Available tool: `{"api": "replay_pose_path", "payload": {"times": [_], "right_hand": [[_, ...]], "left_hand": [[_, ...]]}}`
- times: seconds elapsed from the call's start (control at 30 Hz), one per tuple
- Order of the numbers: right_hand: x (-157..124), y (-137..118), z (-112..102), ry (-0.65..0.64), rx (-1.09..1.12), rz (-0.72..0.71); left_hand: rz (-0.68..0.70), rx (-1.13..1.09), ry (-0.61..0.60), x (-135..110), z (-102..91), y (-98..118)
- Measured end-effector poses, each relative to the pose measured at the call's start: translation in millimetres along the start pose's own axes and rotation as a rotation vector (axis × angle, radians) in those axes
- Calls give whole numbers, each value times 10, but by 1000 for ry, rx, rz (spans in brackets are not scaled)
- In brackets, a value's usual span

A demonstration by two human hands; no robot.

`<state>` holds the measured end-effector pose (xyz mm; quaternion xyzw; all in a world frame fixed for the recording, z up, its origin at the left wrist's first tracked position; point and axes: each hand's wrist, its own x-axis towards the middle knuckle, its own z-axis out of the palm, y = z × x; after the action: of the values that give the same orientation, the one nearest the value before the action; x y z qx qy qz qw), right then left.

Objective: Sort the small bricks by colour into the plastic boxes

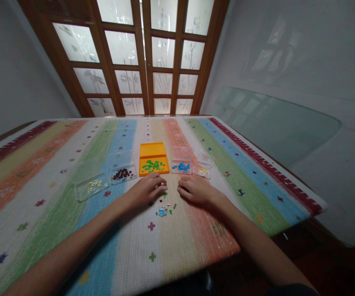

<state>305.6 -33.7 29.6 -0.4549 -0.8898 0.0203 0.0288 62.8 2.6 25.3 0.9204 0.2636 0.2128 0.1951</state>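
Observation:
My left hand (149, 188) rests palm down on the cloth, just in front of the yellow box (149, 149), thumb and fingers slightly apart and nothing visible in them. Bent fingers show on my right hand (196, 189), in front of the clear box of blue pieces (182, 167); a gap separates its thumb and fingers, and I see nothing held. Between and below the hands lie several loose small pieces, among them a blue-and-silver piece (162, 211), a grey piece (174, 206) and a green piece (171, 211). Green pieces (153, 165) fill the yellow box's near half.
Left of the yellow box are clear boxes with dark brown pieces (122, 174) and cream pieces (95, 187). Another clear box holding yellow pieces (202, 170) sits at the right. A striped cloth (171, 255) covers the table. Wood-and-glass doors (145, 53) stand beyond.

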Motion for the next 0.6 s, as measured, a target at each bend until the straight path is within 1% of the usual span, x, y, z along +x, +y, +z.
{"api": "replay_pose_path", "payload": {"times": [0.17, 0.3, 0.43, 0.57, 0.6], "right_hand": [[1, 8, 26, 3, -4, -3], [-3, 15, 51, 27, 0, -3], [-7, 7, 40, 28, -2, -5], [-8, -9, 19, 20, -13, 3], [-8, -11, 17, 18, -14, 4]], "left_hand": [[7, 108, -60, -15, 63, 38], [54, 141, -34, -19, 113, -21], [111, 144, -34, -46, 90, -77], [129, 161, -63, -147, 35, -59], [126, 153, -54, -178, 19, -47]]}}
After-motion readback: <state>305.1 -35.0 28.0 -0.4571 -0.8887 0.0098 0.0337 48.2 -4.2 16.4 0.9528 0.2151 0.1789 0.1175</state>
